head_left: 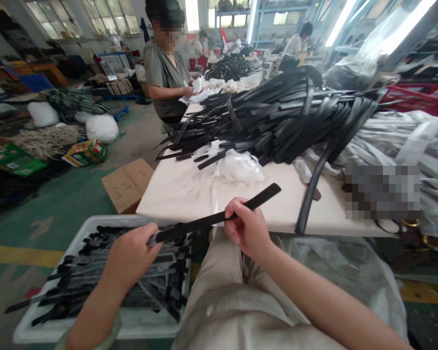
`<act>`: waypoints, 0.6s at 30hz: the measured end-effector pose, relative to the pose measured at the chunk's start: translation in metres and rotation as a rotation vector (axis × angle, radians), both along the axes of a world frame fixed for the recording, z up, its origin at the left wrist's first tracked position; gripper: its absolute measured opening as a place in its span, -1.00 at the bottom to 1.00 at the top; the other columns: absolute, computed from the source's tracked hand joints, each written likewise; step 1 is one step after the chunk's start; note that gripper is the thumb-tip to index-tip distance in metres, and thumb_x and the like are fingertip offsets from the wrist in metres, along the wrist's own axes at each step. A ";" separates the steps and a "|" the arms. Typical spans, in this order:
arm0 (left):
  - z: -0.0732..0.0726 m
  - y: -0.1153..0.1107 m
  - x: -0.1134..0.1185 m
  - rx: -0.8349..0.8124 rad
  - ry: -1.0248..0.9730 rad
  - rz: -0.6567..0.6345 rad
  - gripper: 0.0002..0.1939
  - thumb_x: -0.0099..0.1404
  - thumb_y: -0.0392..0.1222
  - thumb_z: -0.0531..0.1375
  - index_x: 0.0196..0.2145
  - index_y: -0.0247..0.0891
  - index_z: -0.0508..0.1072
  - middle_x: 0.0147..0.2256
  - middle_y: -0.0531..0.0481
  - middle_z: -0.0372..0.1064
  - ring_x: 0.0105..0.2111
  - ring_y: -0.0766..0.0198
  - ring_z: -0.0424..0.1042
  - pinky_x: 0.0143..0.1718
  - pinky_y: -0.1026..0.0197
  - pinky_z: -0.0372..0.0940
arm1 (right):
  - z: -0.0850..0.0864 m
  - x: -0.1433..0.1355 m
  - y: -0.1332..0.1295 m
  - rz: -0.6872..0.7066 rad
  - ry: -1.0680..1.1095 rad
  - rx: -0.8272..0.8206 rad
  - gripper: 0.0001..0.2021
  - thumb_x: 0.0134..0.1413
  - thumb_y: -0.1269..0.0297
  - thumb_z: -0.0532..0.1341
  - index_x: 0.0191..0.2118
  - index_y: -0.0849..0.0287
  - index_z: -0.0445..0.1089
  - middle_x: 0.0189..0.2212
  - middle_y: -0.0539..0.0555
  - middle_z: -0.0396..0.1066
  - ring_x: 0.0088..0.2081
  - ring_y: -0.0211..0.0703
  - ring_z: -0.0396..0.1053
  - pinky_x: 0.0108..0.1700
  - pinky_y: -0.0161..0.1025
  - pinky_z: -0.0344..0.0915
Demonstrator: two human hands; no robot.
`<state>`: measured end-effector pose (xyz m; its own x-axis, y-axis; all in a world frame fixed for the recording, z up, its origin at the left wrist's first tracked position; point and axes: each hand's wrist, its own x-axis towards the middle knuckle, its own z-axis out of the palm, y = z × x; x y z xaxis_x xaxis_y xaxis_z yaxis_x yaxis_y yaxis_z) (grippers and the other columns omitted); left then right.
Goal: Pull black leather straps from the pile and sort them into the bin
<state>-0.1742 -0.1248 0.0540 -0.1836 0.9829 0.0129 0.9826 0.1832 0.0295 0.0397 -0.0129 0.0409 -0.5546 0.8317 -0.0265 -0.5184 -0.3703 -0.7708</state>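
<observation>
A flat black strap [195, 225] stretches between my two hands over the near edge of the table. My left hand [128, 253] is closed on its left end, where a bit of clear plastic shows at the fingers. My right hand [247, 227] pinches the strap farther along, and its rounded end sticks out to the upper right. Below my left hand stands a white plastic crate [111, 219] with many black straps in it, several seemingly in clear wrapping. Crumpled clear plastic [239, 166] lies on the pale table [175, 187] beyond my hands.
A big pile of black straps [277, 116] covers the table's back, one strap [314, 194] hanging over the front edge. A cardboard box [127, 184] sits on the floor at left. A co-worker [166, 82] stands across the table. Clear plastic sheeting [346, 272] hangs at right.
</observation>
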 end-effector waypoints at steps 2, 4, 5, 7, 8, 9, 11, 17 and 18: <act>0.003 -0.001 -0.007 0.044 0.025 0.009 -0.79 0.36 -0.07 0.03 -0.34 -0.20 0.35 -0.36 -0.08 0.47 -0.29 -0.02 0.49 -0.30 0.12 0.17 | 0.000 -0.008 0.002 -0.035 -0.064 0.031 -0.64 0.00 0.04 0.33 -0.56 0.19 0.29 -0.83 -0.14 0.18 -0.83 -0.41 0.07 -0.81 -0.49 -0.07; 0.008 0.001 -0.006 0.082 0.013 0.010 -0.75 0.39 -0.03 0.01 -0.34 -0.20 0.35 -0.38 -0.08 0.46 -0.31 0.00 0.48 -0.32 0.12 0.16 | 0.000 -0.022 -0.002 0.089 -0.149 0.074 -0.63 0.00 0.01 0.34 -0.54 0.21 0.31 -0.80 -0.12 0.23 -0.81 -0.39 0.14 -0.79 -0.50 0.01; 0.010 0.002 -0.004 0.081 0.001 0.002 -0.74 0.39 -0.03 0.00 -0.36 -0.20 0.34 -0.40 -0.07 0.45 -0.33 0.01 0.47 -0.33 0.12 0.15 | 0.001 -0.029 -0.005 0.172 -0.179 0.093 -0.62 -0.02 0.00 0.35 -0.53 0.22 0.33 -0.77 -0.10 0.27 -0.79 -0.38 0.18 -0.78 -0.50 0.07; 0.013 0.003 -0.002 0.045 -0.019 -0.032 -0.76 0.38 -0.07 0.00 -0.39 -0.19 0.31 -0.43 -0.06 0.42 -0.35 0.02 0.46 -0.36 0.12 0.14 | 0.003 -0.038 -0.011 0.331 -0.185 0.117 -0.60 -0.08 -0.02 0.39 -0.49 0.25 0.37 -0.71 -0.06 0.35 -0.74 -0.36 0.28 -0.71 -0.48 0.21; 0.014 0.002 -0.003 0.021 -0.020 -0.049 -0.78 0.37 -0.10 0.00 -0.41 -0.18 0.29 -0.43 -0.07 0.41 -0.35 0.02 0.45 -0.36 0.12 0.14 | 0.004 -0.039 -0.013 0.389 -0.156 0.118 -0.59 -0.10 -0.04 0.40 -0.44 0.27 0.40 -0.67 -0.04 0.39 -0.70 -0.33 0.34 -0.67 -0.46 0.28; 0.014 0.000 -0.006 0.002 -0.016 -0.052 -0.80 0.36 -0.12 0.01 -0.42 -0.17 0.27 -0.43 -0.07 0.40 -0.35 0.02 0.45 -0.35 0.12 0.15 | 0.006 -0.040 -0.014 0.415 -0.117 0.112 -0.58 -0.10 -0.05 0.40 -0.39 0.27 0.42 -0.64 -0.02 0.42 -0.67 -0.31 0.38 -0.64 -0.44 0.34; 0.012 -0.004 -0.013 -0.016 -0.014 -0.034 -0.85 0.33 -0.18 0.02 -0.42 -0.16 0.26 -0.42 -0.07 0.40 -0.34 0.01 0.45 -0.34 0.11 0.16 | 0.007 -0.040 -0.014 0.371 -0.048 0.098 -0.58 -0.03 -0.07 0.36 -0.34 0.27 0.41 -0.62 -0.02 0.44 -0.65 -0.28 0.41 -0.63 -0.42 0.36; -0.004 -0.006 -0.021 0.040 0.026 -0.090 -0.90 0.25 -0.26 0.06 -0.44 -0.17 0.28 -0.45 -0.05 0.42 -0.36 0.03 0.47 -0.37 0.12 0.19 | -0.009 -0.083 -0.025 0.499 -0.082 0.147 -0.52 -0.05 -0.16 0.33 -0.36 0.24 0.36 -0.65 -0.06 0.38 -0.65 -0.31 0.38 -0.61 -0.44 0.36; -0.006 -0.006 -0.024 0.039 0.028 -0.098 -0.91 0.22 -0.28 0.07 -0.44 -0.18 0.29 -0.45 -0.05 0.43 -0.36 0.05 0.48 -0.36 0.13 0.20 | -0.014 -0.093 -0.028 0.553 -0.085 0.151 -0.50 -0.08 -0.18 0.34 -0.35 0.24 0.36 -0.64 -0.06 0.38 -0.62 -0.31 0.40 -0.57 -0.42 0.39</act>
